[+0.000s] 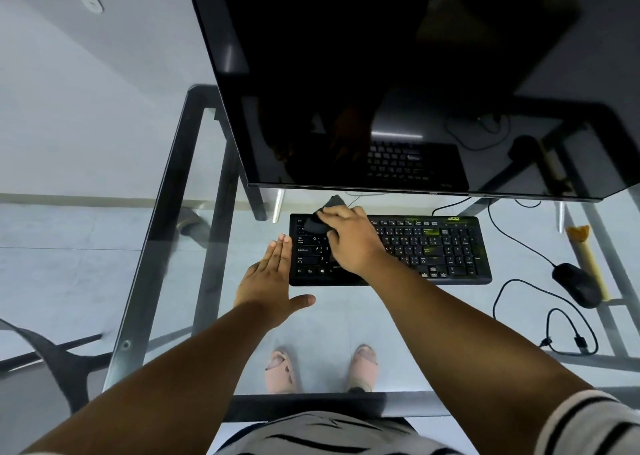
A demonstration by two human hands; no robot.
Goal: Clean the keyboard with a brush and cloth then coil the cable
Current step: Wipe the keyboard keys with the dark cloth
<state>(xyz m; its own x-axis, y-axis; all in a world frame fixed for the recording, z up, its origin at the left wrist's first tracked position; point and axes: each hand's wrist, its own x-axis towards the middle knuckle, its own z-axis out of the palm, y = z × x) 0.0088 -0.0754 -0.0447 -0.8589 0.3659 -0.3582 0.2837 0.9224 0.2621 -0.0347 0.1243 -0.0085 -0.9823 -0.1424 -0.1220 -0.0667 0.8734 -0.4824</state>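
head view: right hand (346, 238) gripping dark cloth (320, 220) over keyboard (433, 250) left end on glass table (346, 316); left hand (273, 278) flat, fingers straight, bracing left edge. risk: keyboard skidding on glass under hard wiping, or cloth snagging keycaps.

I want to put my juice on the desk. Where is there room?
There is bare glass in front of the keyboard, between the two arms, and more left of the left hand. The right side is crowded: mouse, brush and looping cable. The right hand wipes the keys with a cloth.
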